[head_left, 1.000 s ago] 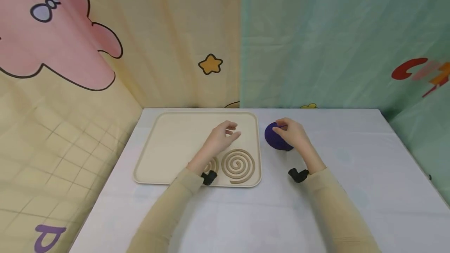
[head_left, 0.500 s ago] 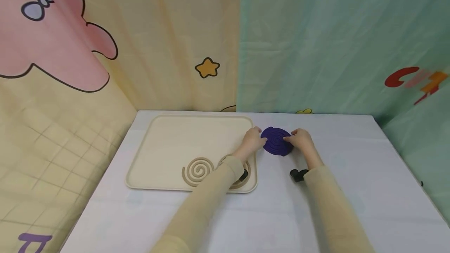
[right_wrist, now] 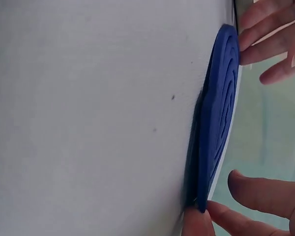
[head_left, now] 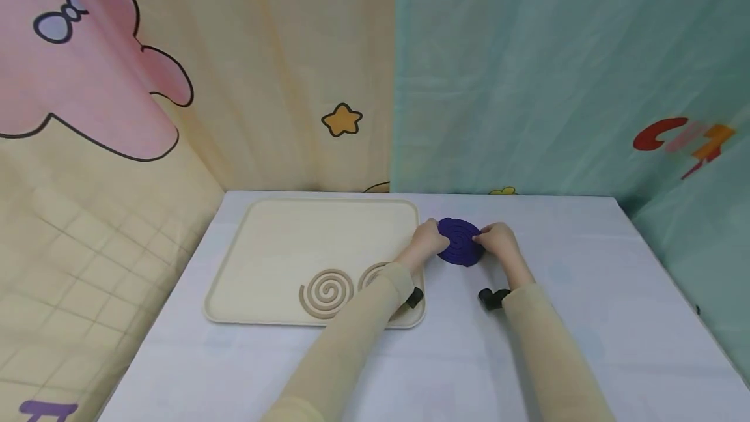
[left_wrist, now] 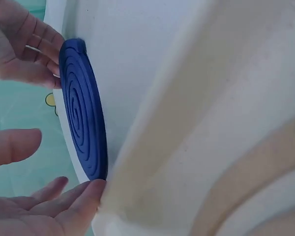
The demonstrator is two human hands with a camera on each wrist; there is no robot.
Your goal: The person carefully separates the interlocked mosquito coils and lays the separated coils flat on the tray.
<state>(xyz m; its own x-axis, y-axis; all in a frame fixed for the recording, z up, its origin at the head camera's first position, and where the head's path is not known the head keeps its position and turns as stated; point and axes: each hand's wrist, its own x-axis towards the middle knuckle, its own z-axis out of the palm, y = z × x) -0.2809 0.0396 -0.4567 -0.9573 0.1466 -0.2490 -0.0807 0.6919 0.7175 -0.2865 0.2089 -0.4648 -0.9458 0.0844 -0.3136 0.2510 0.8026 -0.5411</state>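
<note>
Beige sleeves (head_left: 336, 350) stretched forward over the tabletop (head_left: 445, 357) as the left hand (head_left: 426, 239) and right hand (head_left: 498, 239), unclenched, thumbs standing apart, touched opposite edges of a purple spiral disc (head_left: 463, 246), which was just beside the cream tray (head_left: 293, 233).

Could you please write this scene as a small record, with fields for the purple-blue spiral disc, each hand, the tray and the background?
Disc: purple-blue spiral disc, to the right of the tray, between both hands
Left hand: fingers at the disc's left edge, thumb apart from it
Right hand: fingers at the disc's right edge
Tray: cream, holds two beige spirals, one partly hidden by the left sleeve
Table: white covering
Background: yellow curtain and green curtain, printed
</note>
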